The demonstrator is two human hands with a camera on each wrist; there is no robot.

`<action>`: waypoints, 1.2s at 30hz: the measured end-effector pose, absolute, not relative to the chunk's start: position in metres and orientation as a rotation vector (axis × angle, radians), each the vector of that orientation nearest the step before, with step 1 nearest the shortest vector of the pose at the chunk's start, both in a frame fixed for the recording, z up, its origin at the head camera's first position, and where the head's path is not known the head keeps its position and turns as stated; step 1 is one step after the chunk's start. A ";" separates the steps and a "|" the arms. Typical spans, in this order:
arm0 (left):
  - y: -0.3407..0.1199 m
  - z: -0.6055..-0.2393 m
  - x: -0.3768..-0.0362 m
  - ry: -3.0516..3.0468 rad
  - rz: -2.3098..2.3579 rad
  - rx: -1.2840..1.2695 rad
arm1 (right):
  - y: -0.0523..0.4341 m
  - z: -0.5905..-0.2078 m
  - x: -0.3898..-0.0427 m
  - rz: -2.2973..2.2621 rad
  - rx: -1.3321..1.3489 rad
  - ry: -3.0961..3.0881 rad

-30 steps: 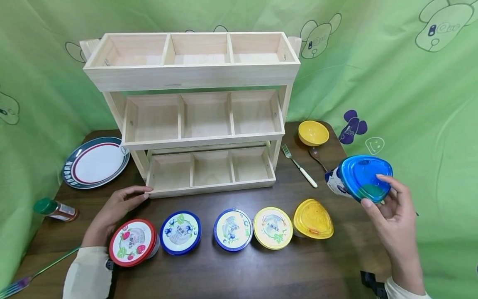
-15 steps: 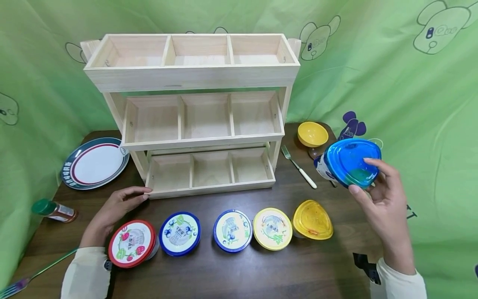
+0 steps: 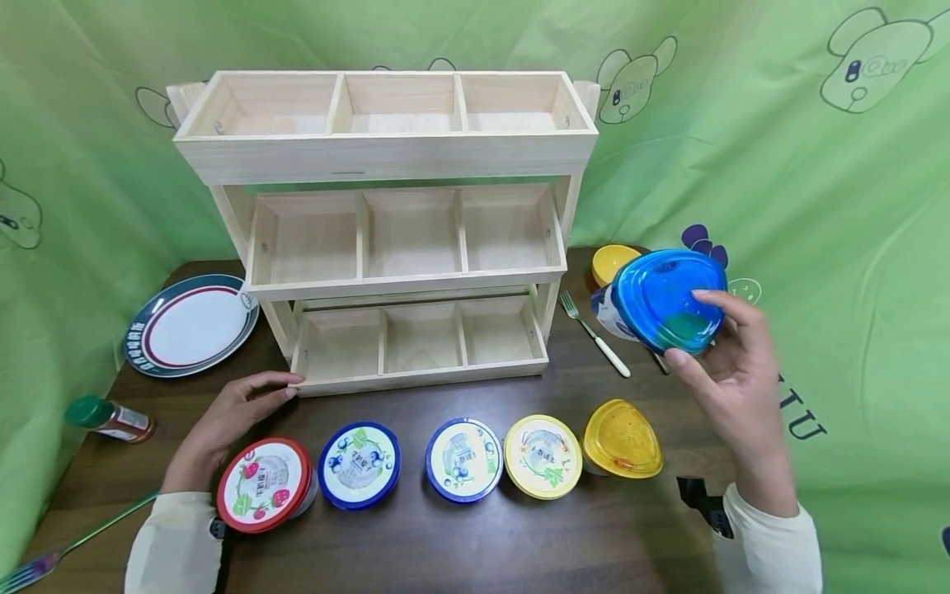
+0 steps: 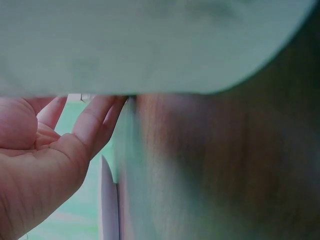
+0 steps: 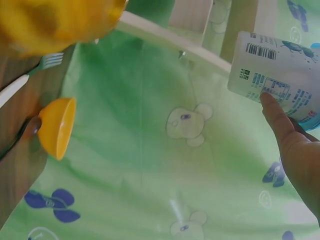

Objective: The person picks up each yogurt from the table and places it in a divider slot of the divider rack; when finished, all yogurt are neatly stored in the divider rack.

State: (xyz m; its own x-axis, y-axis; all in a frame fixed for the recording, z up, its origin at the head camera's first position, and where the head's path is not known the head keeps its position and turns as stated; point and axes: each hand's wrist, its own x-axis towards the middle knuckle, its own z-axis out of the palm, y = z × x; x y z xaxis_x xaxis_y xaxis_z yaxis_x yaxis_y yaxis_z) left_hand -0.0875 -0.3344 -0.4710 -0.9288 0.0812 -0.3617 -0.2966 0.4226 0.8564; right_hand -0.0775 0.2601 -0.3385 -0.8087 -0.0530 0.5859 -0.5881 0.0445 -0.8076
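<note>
Up off the table at the right, my right hand (image 3: 742,379) grips a yogurt tub with a translucent blue lid (image 3: 660,297), thumb at the near edge and a finger on the lid. In the right wrist view, the tub's white printed side (image 5: 270,75) with a barcode shows. My left hand (image 3: 233,412) touches the left front corner of the wooden rack's bottom tier (image 3: 416,379) with fairly straight fingers. The left wrist view has this hand (image 4: 55,145) partly hidden behind a pale, blurred surface. Beside the left wrist stands a red-lidded tub (image 3: 263,484).
Along the front stand two blue-rimmed tubs (image 3: 359,465), a yellow-rimmed tub (image 3: 543,456) and a yellow-lidded tub (image 3: 622,439). Behind them are a white-handled fork (image 3: 604,346) and yellow bowl (image 3: 610,262). A plate (image 3: 191,326), green-capped bottle (image 3: 111,418) and shiny fork (image 3: 82,540) lie left.
My right hand has carried the blue-lidded tub leftward and away from me, so it now partly covers the yellow bowl. The left hand stays at the rack's corner.
</note>
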 end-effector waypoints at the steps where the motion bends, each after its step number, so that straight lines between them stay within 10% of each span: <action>1: -0.334 -0.471 -0.087 2.335 1.511 -0.183 | 0.257 -0.337 -0.079 1.817 0.649 -1.934; 36: -0.332 -0.472 -0.086 2.347 1.556 -0.155 | 0.190 -0.318 -0.144 1.785 0.756 -2.077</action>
